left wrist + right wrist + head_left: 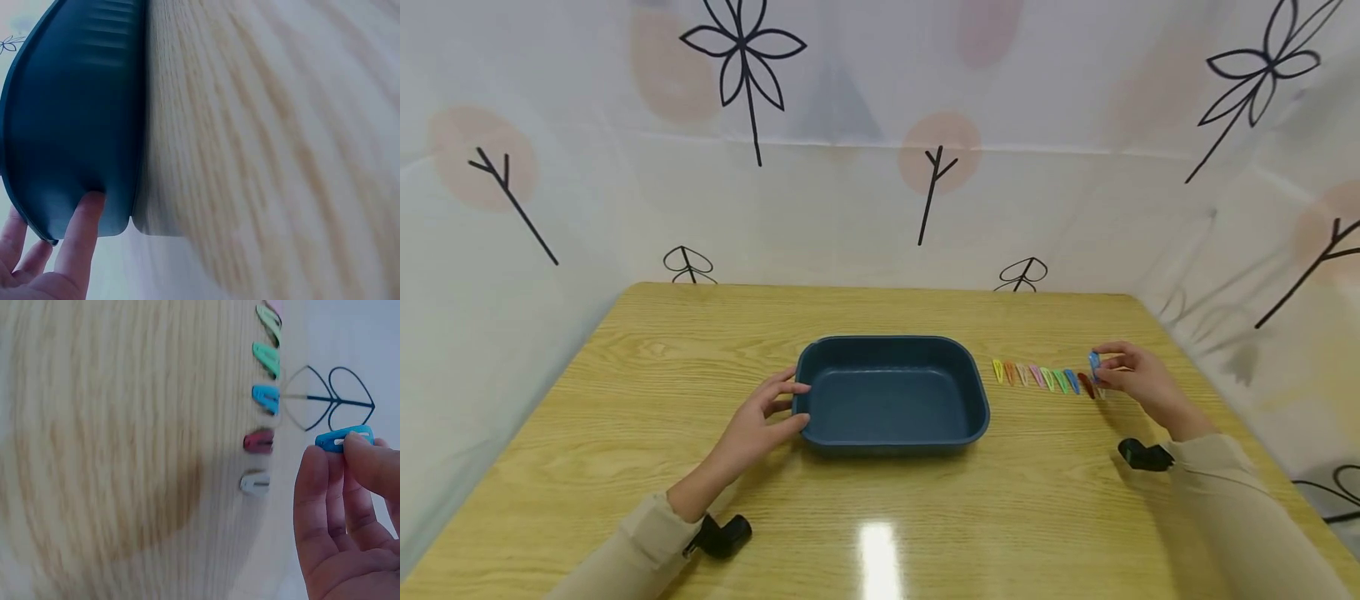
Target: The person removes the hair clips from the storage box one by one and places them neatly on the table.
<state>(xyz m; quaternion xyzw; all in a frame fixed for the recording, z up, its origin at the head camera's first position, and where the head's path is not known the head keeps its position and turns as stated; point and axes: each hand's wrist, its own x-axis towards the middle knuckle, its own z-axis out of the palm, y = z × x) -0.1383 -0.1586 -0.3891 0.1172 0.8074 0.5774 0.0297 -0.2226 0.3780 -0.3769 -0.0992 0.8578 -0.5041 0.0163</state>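
At its left end, the dark blue tray (891,444) is held by my left hand (758,425). In the left wrist view one finger (87,228) presses the tray wall (69,137) while other fingertips sit at the rim. My right hand (1142,383) pinches a blue hair clip (344,437) between thumb and fingertips, raised over the right end of a row of clips. Nearest to it on the table lie a whitish clip (255,484), a dark red clip (258,442) and another blue clip (265,399).
The row runs on leftward with green clips (1060,381), a pink clip (1037,376), an orange clip (1010,372) and a yellow clip (997,371) close to the tray. A wooden table (700,333) carries everything. Patterned cloth (850,200) hangs behind it and at the sides.
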